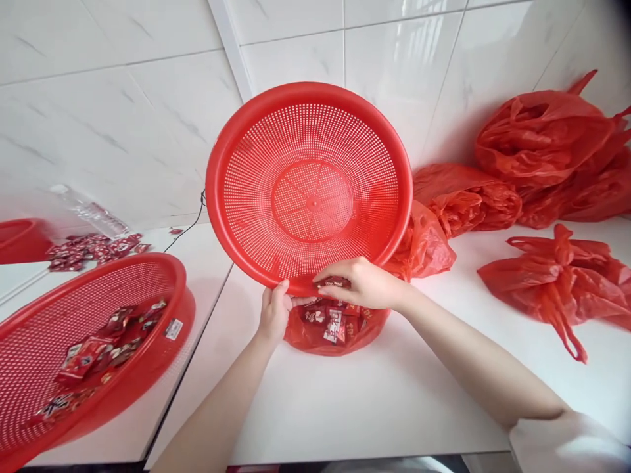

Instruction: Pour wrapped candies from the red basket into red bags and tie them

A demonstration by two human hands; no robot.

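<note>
A red plastic colander point(313, 135) is tipped up on its side, its perforated inside turned towards me and holding nothing. My left hand point(276, 310) grips its lower rim, thumb on top. At the same rim, further right, my right hand point(362, 282) curls its fingers round a small dark-red snack packet point(335, 282). Directly beneath the rim lies an open red plastic bag point(352, 347) with several red and white packets point(334, 326) inside. The colander's rim and my right hand hide the back of this bag.
On the left a second red colander point(170, 276) holds several snack packets point(81, 358). Behind it are a heap of small packets point(89, 249) and a clear plastic bottle point(93, 211). Tied red bags point(545, 135) are piled against the tiled wall; another tied bag point(566, 272) lies at right.
</note>
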